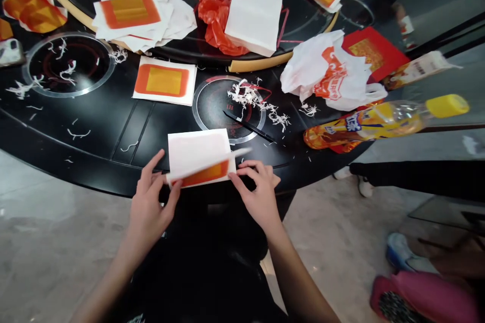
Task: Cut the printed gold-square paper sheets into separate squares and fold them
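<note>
Left hand [151, 207] and right hand [257, 194], fingers [246, 169] pinching folded white paper [197, 154], orange print showing, at near edge of black tabletop [94, 133]

Lettering, partly legible at best; no full word or number readable.

- White plastic carrier bag [333, 73]: large orange characters across the side, creased by folds (unreadable).
- Plastic bottle [379, 123]: yellow-capped, its label [350, 123] printed with blue-and-white characters, too blurred to read.
- Packet [419, 69]: pale label with small dark print, illegible.
- Red card [373, 53]: gold panel with fine pattern or characters, too small to tell.
- Induction hob ring [227, 106]: tiny mark at upper left, unreadable.
- Folded white paper [200, 159]: orange border and yellow panel only, no characters showing.
</note>
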Demonstrator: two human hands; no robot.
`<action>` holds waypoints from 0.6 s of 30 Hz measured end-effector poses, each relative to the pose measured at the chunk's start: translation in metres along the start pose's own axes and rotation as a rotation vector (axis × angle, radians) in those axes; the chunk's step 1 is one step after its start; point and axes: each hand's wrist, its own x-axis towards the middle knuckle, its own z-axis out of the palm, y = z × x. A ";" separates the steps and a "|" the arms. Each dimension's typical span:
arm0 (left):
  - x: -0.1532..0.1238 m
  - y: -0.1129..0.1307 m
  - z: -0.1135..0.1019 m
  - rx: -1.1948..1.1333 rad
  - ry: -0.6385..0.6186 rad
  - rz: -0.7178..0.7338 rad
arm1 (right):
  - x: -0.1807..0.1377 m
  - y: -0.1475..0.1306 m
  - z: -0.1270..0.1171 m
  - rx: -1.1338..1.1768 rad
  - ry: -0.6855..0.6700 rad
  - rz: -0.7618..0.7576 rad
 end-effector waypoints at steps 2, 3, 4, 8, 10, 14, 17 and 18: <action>0.001 0.003 0.005 -0.006 0.070 -0.038 | 0.001 -0.003 0.002 -0.015 0.011 0.030; 0.001 0.005 0.007 -0.009 0.093 -0.041 | 0.002 -0.003 0.002 -0.021 0.011 0.041; 0.001 0.005 0.008 -0.012 0.108 -0.036 | 0.002 -0.004 0.002 -0.027 0.011 0.050; 0.001 0.006 0.011 -0.019 0.147 -0.018 | 0.002 -0.005 0.003 -0.051 0.012 0.068; 0.003 0.007 0.012 -0.012 0.164 -0.014 | 0.002 -0.004 0.004 -0.065 0.013 0.065; 0.004 0.008 0.013 -0.009 0.142 -0.035 | 0.001 -0.003 0.005 -0.095 0.020 0.042; 0.002 0.007 0.014 0.080 0.126 -0.055 | 0.001 -0.003 0.006 -0.106 0.034 0.032; 0.001 0.006 0.014 0.128 0.115 -0.063 | 0.001 -0.003 0.007 -0.106 0.038 0.032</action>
